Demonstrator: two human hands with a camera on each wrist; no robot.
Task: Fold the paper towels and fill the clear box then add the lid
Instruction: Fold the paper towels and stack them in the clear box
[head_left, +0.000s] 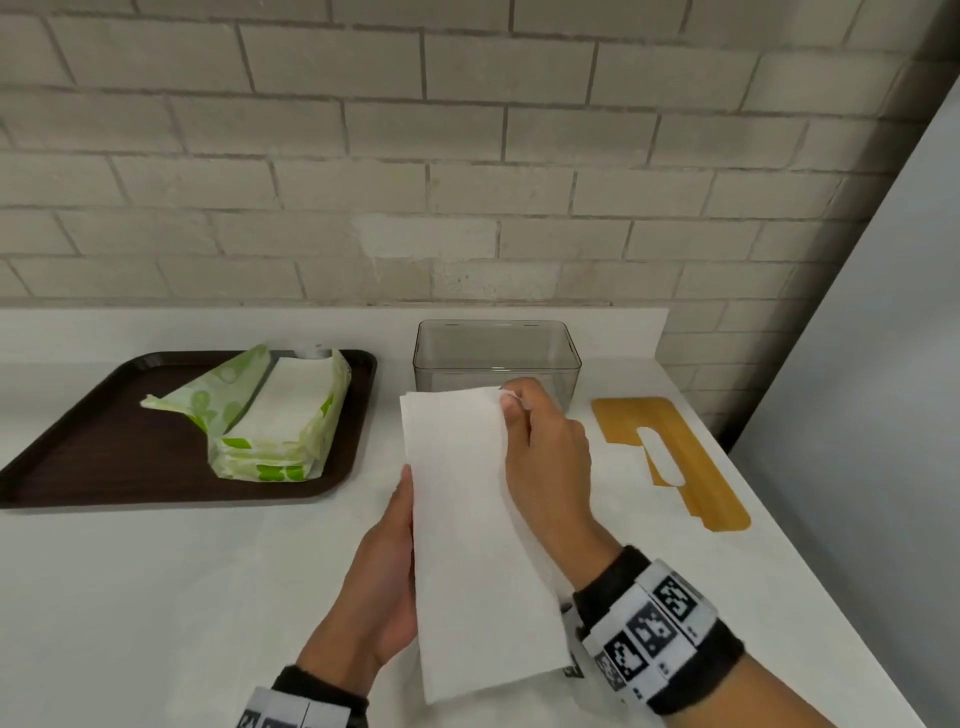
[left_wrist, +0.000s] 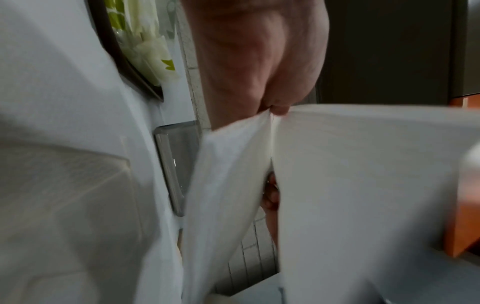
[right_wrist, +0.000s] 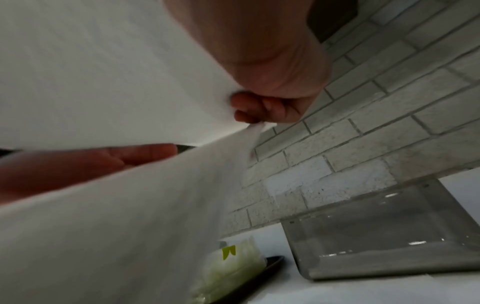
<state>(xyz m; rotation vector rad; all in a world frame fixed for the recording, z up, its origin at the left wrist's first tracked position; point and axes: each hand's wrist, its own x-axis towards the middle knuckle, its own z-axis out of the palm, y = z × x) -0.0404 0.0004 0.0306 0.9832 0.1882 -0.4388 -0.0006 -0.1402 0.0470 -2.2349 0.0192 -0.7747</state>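
A white paper towel (head_left: 467, 530), doubled lengthwise into a long strip, is held above the white countertop (head_left: 156, 597) in front of the person. The left hand (head_left: 384, 582) supports the strip's left edge from the near end, palm against the sheet; the paper hides the fingers in the head view, so whether they curl round it or lie flat cannot be told for certain, though the right wrist view shows fingers (right_wrist: 145, 153) lying fairly straight along the paper. The right hand (head_left: 545, 452) pinches the far right corner of the towel between thumb and fingertips, and the left wrist view shows two layers of the sheet parting below that pinch.

Beyond the towel, at the far side of the counter against the pale brick wall (head_left: 467, 130), stands the clear rectangular plastic box (head_left: 496, 348). It looks empty; no towels are visible inside it in either the head view or the right wrist view. Its flat tan lid with a slot opening (head_left: 675, 457) lies on the counter to the right, well apart from the box. On the left, a dark brown tray (head_left: 78, 457) holds an opened green-and-white printed pack of paper towels (head_left: 270, 415), with a good stack left inside.

By this showing the task is at its start: one towel is part-folded, nothing is loaded, and filling and lidding remain.
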